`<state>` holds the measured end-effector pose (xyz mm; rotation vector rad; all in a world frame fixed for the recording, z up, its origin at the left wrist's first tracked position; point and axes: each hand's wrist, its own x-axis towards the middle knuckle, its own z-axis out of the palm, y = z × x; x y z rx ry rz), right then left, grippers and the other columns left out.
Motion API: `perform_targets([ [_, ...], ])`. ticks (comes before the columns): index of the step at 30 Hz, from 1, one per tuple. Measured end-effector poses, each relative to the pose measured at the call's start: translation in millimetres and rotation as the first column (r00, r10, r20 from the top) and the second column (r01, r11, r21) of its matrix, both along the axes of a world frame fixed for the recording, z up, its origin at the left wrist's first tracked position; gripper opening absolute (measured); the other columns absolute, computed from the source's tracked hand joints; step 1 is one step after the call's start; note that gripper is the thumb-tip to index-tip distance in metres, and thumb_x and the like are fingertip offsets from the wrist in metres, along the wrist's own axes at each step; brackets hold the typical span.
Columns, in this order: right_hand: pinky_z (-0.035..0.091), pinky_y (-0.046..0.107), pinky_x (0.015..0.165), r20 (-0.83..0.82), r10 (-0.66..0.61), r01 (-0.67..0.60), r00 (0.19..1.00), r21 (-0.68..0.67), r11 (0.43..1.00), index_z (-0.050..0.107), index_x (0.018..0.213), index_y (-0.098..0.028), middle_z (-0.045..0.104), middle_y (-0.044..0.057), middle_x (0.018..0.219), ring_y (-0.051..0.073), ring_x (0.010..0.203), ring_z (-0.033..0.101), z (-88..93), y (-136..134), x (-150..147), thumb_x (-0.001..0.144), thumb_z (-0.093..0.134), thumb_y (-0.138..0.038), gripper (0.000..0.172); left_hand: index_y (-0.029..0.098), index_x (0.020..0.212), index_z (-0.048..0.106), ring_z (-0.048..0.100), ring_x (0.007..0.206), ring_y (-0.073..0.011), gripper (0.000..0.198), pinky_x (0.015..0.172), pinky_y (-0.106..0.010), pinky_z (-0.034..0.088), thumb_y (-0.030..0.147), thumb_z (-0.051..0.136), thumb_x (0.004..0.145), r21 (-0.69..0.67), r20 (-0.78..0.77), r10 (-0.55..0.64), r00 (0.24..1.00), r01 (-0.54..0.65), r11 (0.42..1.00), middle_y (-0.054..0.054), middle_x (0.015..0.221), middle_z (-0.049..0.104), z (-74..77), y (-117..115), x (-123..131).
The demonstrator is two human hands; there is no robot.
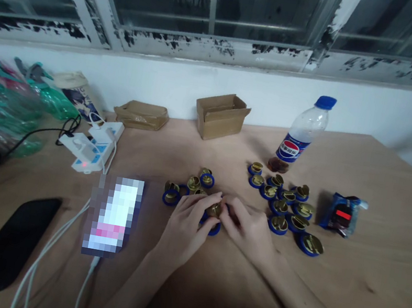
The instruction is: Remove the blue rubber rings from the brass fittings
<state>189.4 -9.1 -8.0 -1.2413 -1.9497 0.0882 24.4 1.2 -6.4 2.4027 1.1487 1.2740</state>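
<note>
Between the fingertips of my left hand (186, 221) and my right hand (249, 226) is a small round brass-coloured fitting (215, 209). Both hands are closed on it, and fingers cover much of it. Just below, a blue ring (213, 228) shows beside the left thumb; whether it is joined to the fitting I cannot tell. Beyond my left hand lie several brass fittings (193, 182) and loose-looking blue rings (170, 197). To the right of my right hand, several brass fittings with blue rings around their bases (278, 224) stand in a loose cluster.
A cola bottle (297, 138) stands behind the cluster, with a small wrapped packet (342, 214) at right. Cardboard boxes (222, 119) sit by the wall. Leftward are a lit phone (113, 214), a dark phone (8, 246), a power strip (97, 148), cables and plastic-wrapped goods (1, 96).
</note>
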Motion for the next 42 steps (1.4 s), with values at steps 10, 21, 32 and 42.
perform_targets([
  [10, 0.029, 0.022, 0.048, -0.321, 0.122, -0.227, 0.939, -0.315, 0.922, 0.053, 0.073, -0.019, 0.036, -0.007, 0.055, 0.007, 0.048, 0.035, 16.1, -0.4, -1.3, 0.088, 0.051, -0.023, 0.015, 0.026, 0.122, 0.052, 0.064, 0.104, -0.0201, 0.042, 0.092, -0.039, 0.050, 0.010, 0.058, 0.084, 0.004, -0.015, -0.010, 1.000, 0.010, 1.000, -0.005, 0.116, 0.069, 1.4, -0.5, -1.3],
  [21, 0.029, 0.023, 0.050, -0.664, 0.072, -0.484, 0.745, -0.462, 0.743, 0.036, 0.053, -0.020, 0.035, -0.005, 0.055, 0.008, 0.053, 0.031, 14.2, 6.1, -3.3, 0.082, 0.052, -0.035, 0.036, 0.026, 0.119, 0.052, 0.064, 0.105, -0.0200, 0.036, 0.091, -0.038, 0.051, 0.018, 0.062, 0.086, -0.005, -0.009, -0.077, 0.997, 0.077, 0.997, -0.005, 0.118, 0.068, -0.8, -3.9, 3.4],
  [32, 0.022, 0.021, 0.047, -0.739, 0.023, -0.534, 0.673, -0.465, 0.706, 0.033, 0.050, -0.020, 0.028, -0.007, 0.052, 0.006, 0.050, 0.022, 17.3, 6.5, -3.5, 0.078, 0.059, -0.038, 0.042, 0.025, 0.110, 0.053, 0.066, 0.102, -0.0189, 0.030, 0.089, -0.033, 0.052, 0.016, 0.065, 0.084, 0.019, 0.021, -0.081, 0.997, 0.080, 0.997, -0.005, 0.115, 0.069, 1.1, -5.4, 4.8],
  [42, 0.020, 0.024, 0.047, -0.765, -0.012, -0.550, 0.644, -0.474, 0.687, 0.035, 0.050, -0.020, 0.034, -0.007, 0.047, 0.006, 0.047, 0.024, 17.0, 5.2, -0.8, 0.083, 0.056, -0.041, 0.044, 0.023, 0.099, 0.057, 0.071, 0.088, -0.0166, 0.023, 0.081, -0.030, 0.056, 0.018, 0.069, 0.079, 0.069, 0.075, 0.008, 0.997, -0.013, 0.998, -0.004, 0.107, 0.073, -0.9, -6.1, 6.6],
])
